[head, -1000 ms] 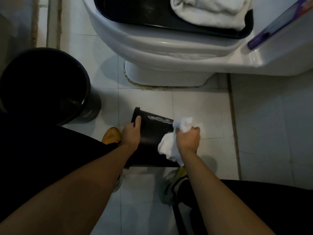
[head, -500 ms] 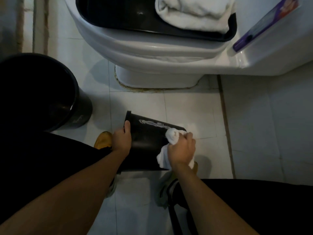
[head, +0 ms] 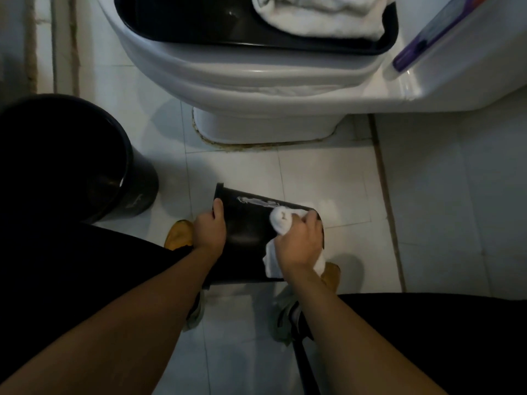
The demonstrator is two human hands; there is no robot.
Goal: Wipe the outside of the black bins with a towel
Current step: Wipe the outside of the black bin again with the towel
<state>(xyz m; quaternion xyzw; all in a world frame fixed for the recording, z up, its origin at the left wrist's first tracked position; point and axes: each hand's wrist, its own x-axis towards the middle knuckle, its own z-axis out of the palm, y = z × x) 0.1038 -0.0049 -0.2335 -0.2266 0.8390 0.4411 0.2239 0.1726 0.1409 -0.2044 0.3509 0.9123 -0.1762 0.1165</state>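
- Black, smooth-walled small bin (head: 248,232) lies tipped on its side over the white floor tiles (head: 427,195), rim toward the left, base toward the right, between the person's two hands and just above their shoes; its wall tapers toward the base and carries a dull sheen
- a pale, streaky white smear (head: 255,201) runs along the upper edge of its outer wall, ending just beside the towel
- left hand (head: 209,233) grips the rim end, thumb stretched up along the rim, the other fingers curled out of sight round the edge
- right hand (head: 299,243) is curled round a bunched white towel (head: 281,220) and presses it against the bin's wall near the base; a loose tail of cloth hangs below the wrist
- larger black bin (head: 137,192) stands upright at the left, well apart from the small one
- white toilet (head: 256,78) sits beyond, a black tray (head: 199,27) on its lid holding folded white towels (head: 316,15)
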